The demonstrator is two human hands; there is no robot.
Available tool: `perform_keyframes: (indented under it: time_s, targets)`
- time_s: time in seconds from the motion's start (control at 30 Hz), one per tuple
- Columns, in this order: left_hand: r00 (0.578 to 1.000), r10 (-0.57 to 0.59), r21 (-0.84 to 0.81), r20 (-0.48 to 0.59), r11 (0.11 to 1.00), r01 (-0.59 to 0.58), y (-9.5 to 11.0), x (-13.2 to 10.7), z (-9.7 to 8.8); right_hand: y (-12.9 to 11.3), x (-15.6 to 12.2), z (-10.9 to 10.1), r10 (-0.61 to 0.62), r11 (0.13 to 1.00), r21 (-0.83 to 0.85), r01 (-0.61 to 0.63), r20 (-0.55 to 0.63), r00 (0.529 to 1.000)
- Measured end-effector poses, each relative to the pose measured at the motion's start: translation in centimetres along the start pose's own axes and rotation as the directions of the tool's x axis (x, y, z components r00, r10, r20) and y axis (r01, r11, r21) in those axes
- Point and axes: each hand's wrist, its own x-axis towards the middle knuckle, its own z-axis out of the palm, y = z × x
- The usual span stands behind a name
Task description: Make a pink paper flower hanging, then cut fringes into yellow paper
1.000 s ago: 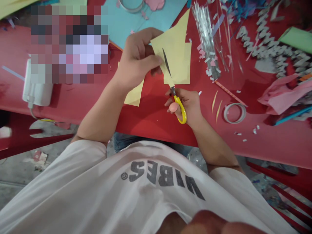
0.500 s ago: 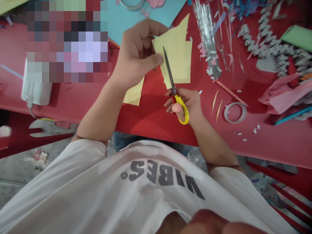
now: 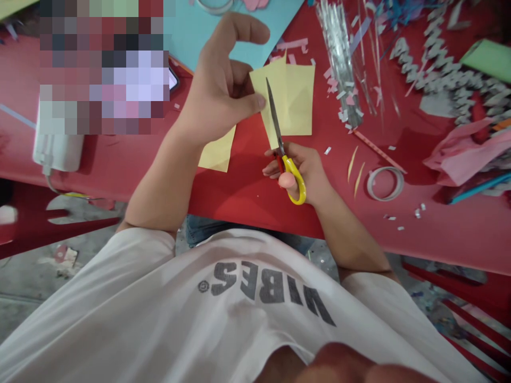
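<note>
Yellow-handled scissors [image 3: 294,180] are in my right hand [image 3: 309,165], with the thumb through the yellow loop. Their blade lies across a yellow piece of paper [image 3: 275,90], pointing away from me. My left hand [image 3: 223,88] pinches that paper's left edge between the thumb and fingers that are partly hidden behind it; its index finger is raised and curled above. Beyond and to the right, another yellow paper [image 3: 300,101] lies on the table. A further yellow paper [image 3: 219,154] shows partly below my left wrist.
On the red table [image 3: 255,197] are a tape roll [image 3: 385,184], silver tinsel strips [image 3: 339,58], pink tissue paper [image 3: 463,154] and small scraps. Light-blue paper [image 3: 247,37] lies at the far side. A white box-like device [image 3: 59,149] with a cable sits at left, beside a blurred-out area.
My left index finger has lifted off the paper. The yellow paper's upper right part has dropped or folded away, showing more of the paper behind. The scissors have shifted slightly left.
</note>
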Motion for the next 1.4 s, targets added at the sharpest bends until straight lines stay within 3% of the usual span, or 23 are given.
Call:
perform_keyframes:
  time_s: [0.27,0.47,0.63,0.83,1.07,1.4]
  targets:
    - [1.000,-0.002,0.009,-0.008,1.000,0.002,-0.1,0.2,-0.1,1.2,0.2,-0.1,-0.027,1.000,0.009,0.027,0.001,1.000]
    - [0.997,-0.079,0.012,-0.006,0.997,0.079,-0.1,0.0,0.1,1.0,0.2,-0.2,0.000,1.000,-0.006,0.000,0.009,1.000]
    - [0.997,-0.078,-0.013,-0.020,0.997,0.078,-0.9,0.1,-0.1,0.7,0.1,-0.1,-0.036,0.999,-0.020,0.036,0.008,0.999]
    - [0.992,-0.123,0.016,-0.034,0.992,0.123,-0.8,-0.1,0.4,0.5,0.2,0.3,0.004,0.998,-0.063,-0.009,-0.072,0.997]
    - [0.996,-0.088,0.099,0.006,0.991,0.087,-0.7,-0.2,0.5,1.1,0.5,0.3,0.004,0.992,-0.123,-0.018,-0.117,0.993]
    - [0.997,-0.063,0.191,0.043,0.980,0.054,0.0,-0.4,0.4,0.0,0.6,0.1,-0.023,0.985,-0.171,0.006,-0.098,0.995]
